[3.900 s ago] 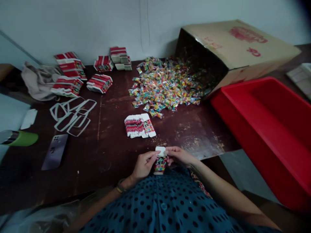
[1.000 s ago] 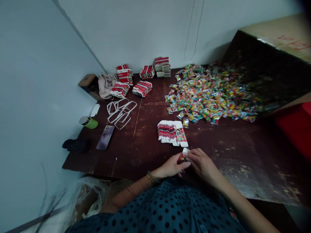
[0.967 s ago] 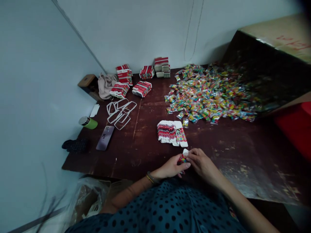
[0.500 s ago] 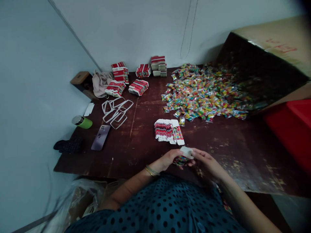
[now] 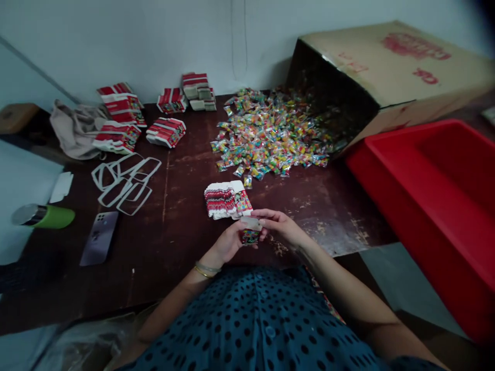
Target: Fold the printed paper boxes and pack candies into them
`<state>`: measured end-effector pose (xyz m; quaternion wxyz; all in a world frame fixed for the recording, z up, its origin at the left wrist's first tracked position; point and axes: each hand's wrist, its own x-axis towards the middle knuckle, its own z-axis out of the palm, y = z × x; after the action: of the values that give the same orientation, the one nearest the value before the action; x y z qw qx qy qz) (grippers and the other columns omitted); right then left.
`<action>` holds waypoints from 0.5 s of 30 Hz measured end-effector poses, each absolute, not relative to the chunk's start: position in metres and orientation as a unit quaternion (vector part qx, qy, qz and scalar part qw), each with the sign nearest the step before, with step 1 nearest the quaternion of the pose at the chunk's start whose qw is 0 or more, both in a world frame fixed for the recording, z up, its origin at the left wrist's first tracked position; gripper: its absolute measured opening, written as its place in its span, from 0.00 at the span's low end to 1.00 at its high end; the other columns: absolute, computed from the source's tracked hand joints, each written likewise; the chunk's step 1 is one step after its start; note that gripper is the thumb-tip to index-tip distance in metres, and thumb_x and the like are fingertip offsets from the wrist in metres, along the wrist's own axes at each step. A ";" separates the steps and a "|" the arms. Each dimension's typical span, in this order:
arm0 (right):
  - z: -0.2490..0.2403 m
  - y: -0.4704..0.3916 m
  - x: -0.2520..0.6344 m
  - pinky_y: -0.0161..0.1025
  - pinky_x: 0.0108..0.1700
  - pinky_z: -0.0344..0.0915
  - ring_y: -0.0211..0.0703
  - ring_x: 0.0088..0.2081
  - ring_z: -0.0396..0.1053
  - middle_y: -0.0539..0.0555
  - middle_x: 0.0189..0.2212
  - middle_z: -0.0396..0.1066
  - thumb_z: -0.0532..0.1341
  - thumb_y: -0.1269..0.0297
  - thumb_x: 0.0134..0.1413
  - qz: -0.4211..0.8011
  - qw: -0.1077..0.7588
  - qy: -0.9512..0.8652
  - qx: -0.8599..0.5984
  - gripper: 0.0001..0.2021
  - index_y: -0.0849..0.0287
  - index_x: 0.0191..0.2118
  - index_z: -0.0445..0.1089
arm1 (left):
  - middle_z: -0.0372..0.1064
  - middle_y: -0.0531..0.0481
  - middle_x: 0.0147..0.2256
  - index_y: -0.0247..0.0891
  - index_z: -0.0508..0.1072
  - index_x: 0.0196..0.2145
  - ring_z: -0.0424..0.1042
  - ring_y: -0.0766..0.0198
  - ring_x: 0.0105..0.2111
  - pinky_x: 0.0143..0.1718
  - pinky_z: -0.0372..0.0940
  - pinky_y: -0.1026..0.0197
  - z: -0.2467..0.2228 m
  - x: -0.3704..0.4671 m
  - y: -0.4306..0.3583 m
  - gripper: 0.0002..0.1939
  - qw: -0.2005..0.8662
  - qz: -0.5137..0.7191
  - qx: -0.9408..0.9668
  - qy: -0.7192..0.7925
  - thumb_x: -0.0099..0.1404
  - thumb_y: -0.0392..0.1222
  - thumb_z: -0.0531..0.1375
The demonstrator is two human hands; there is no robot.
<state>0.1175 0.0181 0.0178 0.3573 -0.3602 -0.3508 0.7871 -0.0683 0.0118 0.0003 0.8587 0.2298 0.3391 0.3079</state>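
Note:
Between my two hands, close to the table's front edge, is a small printed carton (image 5: pixel 250 236) with a white flap at its top. My left hand (image 5: pixel 229 241) grips the carton's left side. The fingers of my right hand (image 5: pixel 279 226) are closed at its right side and on the white flap. Just beyond my hands lies a fanned row of flat red-and-white cartons (image 5: pixel 222 200). Behind that row spreads a large heap of small clear packets of colourful candy (image 5: pixel 270 135).
An open cardboard box (image 5: pixel 390 67) lies on its side behind the candy. A red plastic tub (image 5: pixel 417 154) stands at right. Bundled cartons (image 5: pixel 166 132), white bands (image 5: pixel 124 186), a phone (image 5: pixel 99 238), a green bottle (image 5: pixel 54 216) and a cloth bag (image 5: pixel 79 129) are at left.
The view has swung to the right, so more of the red tub and cardboard box shows. Both hands still hold the carton, and its flap now faces me differently.

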 end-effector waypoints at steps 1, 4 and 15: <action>0.019 0.018 0.117 0.31 0.29 0.68 0.29 0.23 0.66 0.50 0.32 0.73 0.66 0.61 0.50 0.777 0.353 -0.374 -0.362 0.18 0.59 0.48 0.72 | 0.74 0.42 0.34 0.31 0.72 0.43 0.73 0.54 0.35 0.33 0.68 0.56 0.000 -0.067 0.012 0.20 0.854 0.311 0.236 0.345 0.57 0.49 0.58; 0.028 0.018 0.116 0.31 0.31 0.67 0.32 0.28 0.68 0.53 0.39 0.73 0.64 0.61 0.52 0.708 0.349 -0.487 -0.373 0.16 0.58 0.47 0.73 | 0.74 0.42 0.35 0.32 0.72 0.45 0.73 0.54 0.36 0.34 0.68 0.57 0.000 -0.066 0.012 0.21 0.838 0.316 0.235 0.377 0.57 0.47 0.59; 0.016 0.017 0.127 0.36 0.30 0.68 0.34 0.24 0.67 0.50 0.29 0.71 0.64 0.59 0.52 0.738 0.357 -0.451 -0.353 0.16 0.60 0.45 0.72 | 0.75 0.40 0.36 0.30 0.68 0.51 0.75 0.54 0.33 0.31 0.69 0.56 0.005 -0.066 0.015 0.24 0.877 0.251 0.197 0.360 0.60 0.46 0.55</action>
<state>0.1271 0.0167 0.0162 0.3571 -0.3531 -0.4512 0.7377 -0.0656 0.0147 0.0053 0.8766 0.1973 0.3602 0.2509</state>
